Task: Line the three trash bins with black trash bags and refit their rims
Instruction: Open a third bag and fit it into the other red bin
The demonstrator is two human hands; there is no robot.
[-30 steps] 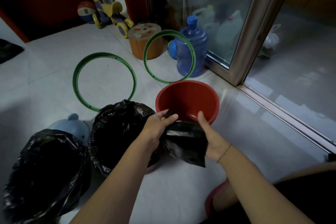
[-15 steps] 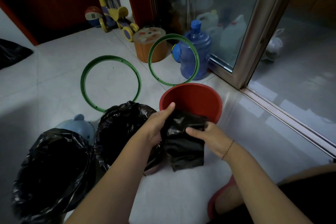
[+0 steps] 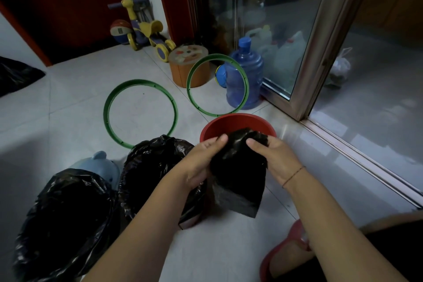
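I see the red plastic bin (image 3: 229, 118) showing bare, smooth walls. The middle bin (image 3: 155, 162) and the left bin (image 3: 64, 213) are draped in crinkled, glossy black bags. Two green ring rims sit on the tile, one flat (image 3: 140, 81) and one propped up (image 3: 187, 82). At the red bin's near edge, the left hand (image 3: 201, 160) and right hand (image 3: 274, 158) clamp the bunched top of a folded black trash bag (image 3: 238, 185), thumbs on top.

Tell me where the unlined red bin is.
Head view, right of centre: the red bin stands on the floor before the blue water jug, right of a lined bin, partly behind the black bag being held.
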